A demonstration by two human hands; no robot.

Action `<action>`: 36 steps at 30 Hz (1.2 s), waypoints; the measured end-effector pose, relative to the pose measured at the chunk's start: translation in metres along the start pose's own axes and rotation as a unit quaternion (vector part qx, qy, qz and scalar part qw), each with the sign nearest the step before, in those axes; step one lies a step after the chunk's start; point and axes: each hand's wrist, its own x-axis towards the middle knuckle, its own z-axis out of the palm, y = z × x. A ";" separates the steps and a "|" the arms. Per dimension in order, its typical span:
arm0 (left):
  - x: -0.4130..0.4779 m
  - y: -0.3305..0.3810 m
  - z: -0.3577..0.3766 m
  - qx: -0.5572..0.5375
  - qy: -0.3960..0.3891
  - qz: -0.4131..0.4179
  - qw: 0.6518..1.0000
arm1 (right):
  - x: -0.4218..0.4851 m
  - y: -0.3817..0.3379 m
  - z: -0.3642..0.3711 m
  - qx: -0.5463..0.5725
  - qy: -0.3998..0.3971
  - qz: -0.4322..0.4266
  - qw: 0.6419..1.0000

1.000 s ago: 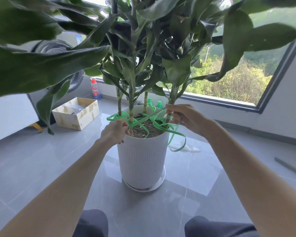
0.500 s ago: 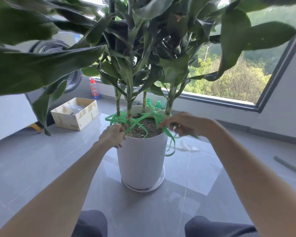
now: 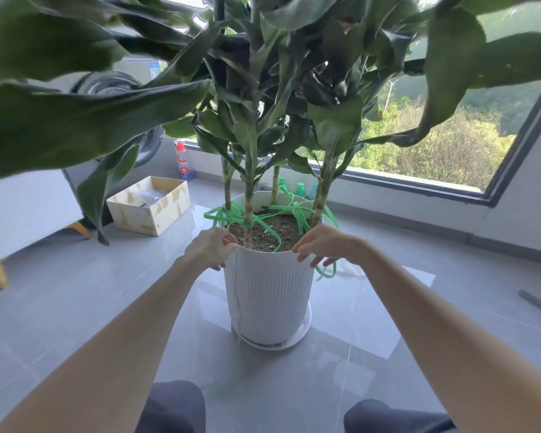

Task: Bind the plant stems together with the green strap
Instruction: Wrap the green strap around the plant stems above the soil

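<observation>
Right hand (image 3: 324, 245) partly covers green strap (image 3: 222, 214) (its tail).
</observation>
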 end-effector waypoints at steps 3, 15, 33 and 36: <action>0.008 -0.002 -0.002 -0.043 0.064 -0.037 0.996 | 0.010 -0.004 0.007 0.023 0.063 -0.022 0.998; 0.030 0.008 0.004 -0.129 0.180 -0.002 0.975 | 0.044 -0.021 0.016 0.079 0.227 -0.063 0.969; 0.057 0.007 0.011 -0.109 0.218 0.136 0.960 | 0.068 -0.017 0.004 0.162 0.253 -0.071 0.951; 0.059 0.011 0.012 -0.128 0.208 0.132 0.961 | 0.068 -0.015 0.000 0.161 0.244 -0.073 0.954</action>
